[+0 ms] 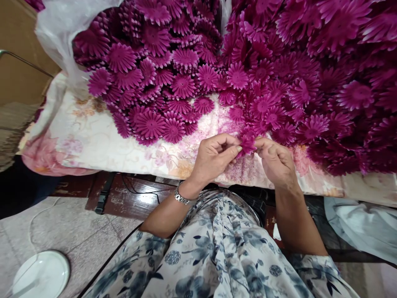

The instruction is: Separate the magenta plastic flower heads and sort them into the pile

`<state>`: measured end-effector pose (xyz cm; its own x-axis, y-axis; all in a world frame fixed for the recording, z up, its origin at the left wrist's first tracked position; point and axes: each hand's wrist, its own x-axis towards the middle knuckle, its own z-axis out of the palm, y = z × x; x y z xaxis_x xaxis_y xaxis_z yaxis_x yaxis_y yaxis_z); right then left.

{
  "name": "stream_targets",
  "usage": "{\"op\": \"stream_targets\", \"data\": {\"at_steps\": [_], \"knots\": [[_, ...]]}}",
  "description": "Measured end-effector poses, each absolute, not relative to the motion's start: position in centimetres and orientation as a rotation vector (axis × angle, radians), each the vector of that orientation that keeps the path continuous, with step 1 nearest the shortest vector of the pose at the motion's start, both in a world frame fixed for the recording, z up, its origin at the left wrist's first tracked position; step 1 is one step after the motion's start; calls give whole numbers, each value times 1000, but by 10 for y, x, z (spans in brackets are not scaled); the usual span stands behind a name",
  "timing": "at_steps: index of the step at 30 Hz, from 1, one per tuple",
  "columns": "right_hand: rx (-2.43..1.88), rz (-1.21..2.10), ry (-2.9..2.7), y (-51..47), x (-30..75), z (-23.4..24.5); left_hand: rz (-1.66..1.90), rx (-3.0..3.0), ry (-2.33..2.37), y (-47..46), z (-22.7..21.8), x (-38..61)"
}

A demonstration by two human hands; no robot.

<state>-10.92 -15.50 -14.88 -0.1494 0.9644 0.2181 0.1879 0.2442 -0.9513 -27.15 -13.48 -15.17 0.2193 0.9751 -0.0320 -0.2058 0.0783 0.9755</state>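
Both of my hands pinch one small magenta fabric flower [247,143] at the near edge of the table. My left hand [214,157], with a metal watch on its wrist, grips the flower's left side between thumb and fingers. Closed on the right side of the same flower is my right hand [276,161]. A large heap of identical magenta flowers [186,62] covers the table beyond my hands, spreading from the left middle to the far right.
A floral cloth [93,140] covers the table. A white plastic bag [58,29] lies at the heap's left. A white dish [41,275] sits on the floor at the lower left, a pale cloth [362,223] at the right. My patterned clothing fills the bottom.
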Motion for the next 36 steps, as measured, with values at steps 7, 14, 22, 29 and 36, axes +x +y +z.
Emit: {"op": "stream_targets", "data": {"at_steps": [7,14,22,29,36], "knots": [[-1167,862,-1661,-155,-115,-151,1206,1051,946,-138,-159,-269],[-1200,670,-1751,-156,-120,-144,1288,1041,872,-141,-160,-270],[-1264,633,-1741,-160,-106,-134,1469,1062,1005,-133,-157,-287],[-1706,-298,-1836,-132,-90,-127,1193,642,808,-132,-148,-282],[-1421,622,-1686,-155,-126,-126,1230,928,971,-138,-155,-278]]}}
